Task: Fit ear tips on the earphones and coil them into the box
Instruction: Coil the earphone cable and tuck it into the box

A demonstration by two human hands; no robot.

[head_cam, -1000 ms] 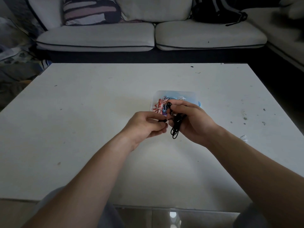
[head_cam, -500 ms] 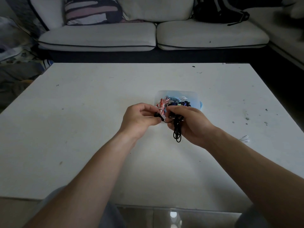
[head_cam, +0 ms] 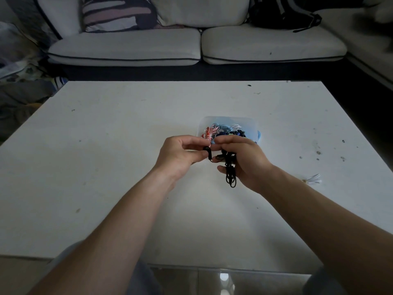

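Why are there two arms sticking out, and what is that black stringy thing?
There is no robot here. The picture comes from a camera worn on a person's head, looking down, so you see that person's own arms. The left hand pinches a black earbud. The right hand holds the black cord, bunched in loops that hang below the hand. Just behind the hands, a clear box sits on the white table, with colourful coiled earphones inside. To the right on the table lies a small pale thing, too small to tell what it is. At the back is a sofa.
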